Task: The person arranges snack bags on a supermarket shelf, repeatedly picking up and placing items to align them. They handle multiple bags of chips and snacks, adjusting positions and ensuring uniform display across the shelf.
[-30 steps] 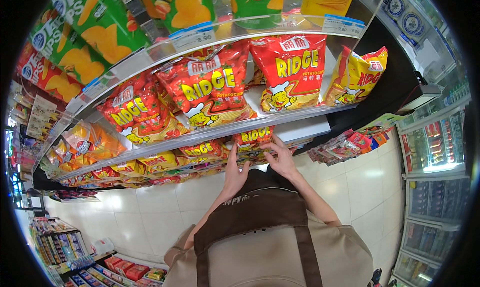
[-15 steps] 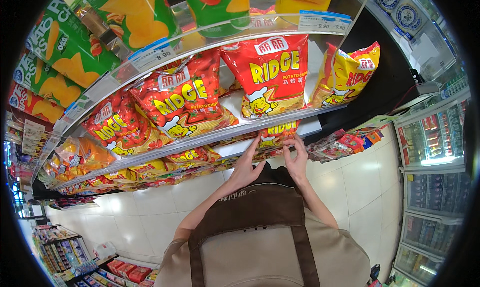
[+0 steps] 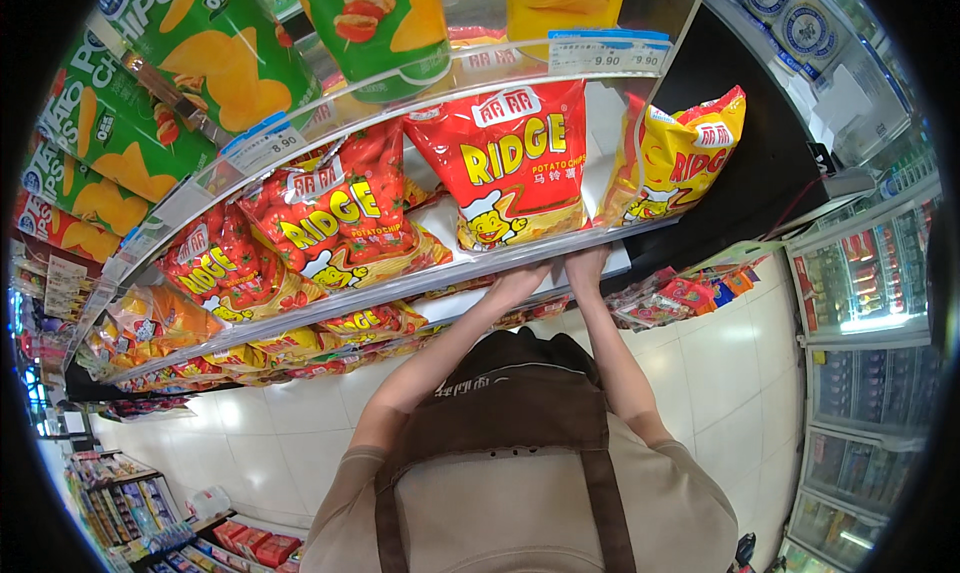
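Observation:
Both forearms reach forward beneath a clear-edged upper shelf (image 3: 380, 283). My left hand (image 3: 524, 279) and my right hand (image 3: 587, 263) are close together over the white lower shelf (image 3: 455, 306). The upper shelf's edge hides the fingers of each, and whatever they touch. Directly above them stands a red bag of potato chips (image 3: 515, 163). To its right leans a yellow chip bag (image 3: 672, 168), and to its left are tomato-patterned chip bags (image 3: 335, 218). More chip bags (image 3: 370, 320) lie along the lower shelf, left of my left hand.
Green chip canisters (image 3: 375, 23) fill the top shelf behind a curved clear guard with price tags (image 3: 262, 145). Small colourful packets (image 3: 690, 293) hang right of my hands. Glass-door coolers (image 3: 860, 273) line the right side; pale floor tiles (image 3: 290, 413) lie below.
My hands have moved forward under the upper shelf, and their fingers have gone out of sight. The red chip bag between them is now hidden too. The view has shifted slightly.

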Demonstrator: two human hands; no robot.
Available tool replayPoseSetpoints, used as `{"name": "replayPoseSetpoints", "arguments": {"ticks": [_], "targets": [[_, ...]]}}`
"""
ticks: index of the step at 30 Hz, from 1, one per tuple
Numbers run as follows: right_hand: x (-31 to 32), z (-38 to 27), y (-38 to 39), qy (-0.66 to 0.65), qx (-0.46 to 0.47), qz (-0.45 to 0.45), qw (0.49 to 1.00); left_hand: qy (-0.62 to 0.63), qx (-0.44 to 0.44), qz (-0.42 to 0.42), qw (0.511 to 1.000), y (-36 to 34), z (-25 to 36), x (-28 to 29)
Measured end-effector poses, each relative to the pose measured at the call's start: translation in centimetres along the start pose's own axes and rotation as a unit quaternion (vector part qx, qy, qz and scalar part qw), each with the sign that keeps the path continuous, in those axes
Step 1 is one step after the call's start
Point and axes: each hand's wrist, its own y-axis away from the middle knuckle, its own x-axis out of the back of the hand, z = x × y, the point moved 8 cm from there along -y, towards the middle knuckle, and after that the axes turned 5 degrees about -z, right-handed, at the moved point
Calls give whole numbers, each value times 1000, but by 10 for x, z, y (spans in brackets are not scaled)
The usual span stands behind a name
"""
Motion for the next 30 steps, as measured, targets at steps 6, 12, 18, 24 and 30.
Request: {"name": "replayPoseSetpoints", "arguments": {"ticks": [6,12,18,24,30], "targets": [[-76,80,2,-202,-117,-74,970,485,26,26,874,-20,-40,-13],[-98,109,1,-192,-116,-86,971,362,19,14,932,-28,-43,-16],[-123,152,4,-152,-151,-104,971,46,5,16,999,-33,-24,-18],[-56,36,6,-117,-30,-79,990,-56,14,131,990,58,16,23],[-6,-38,42,-1,60,-66,996,-89,-2,263,961,150,27,53]]}}
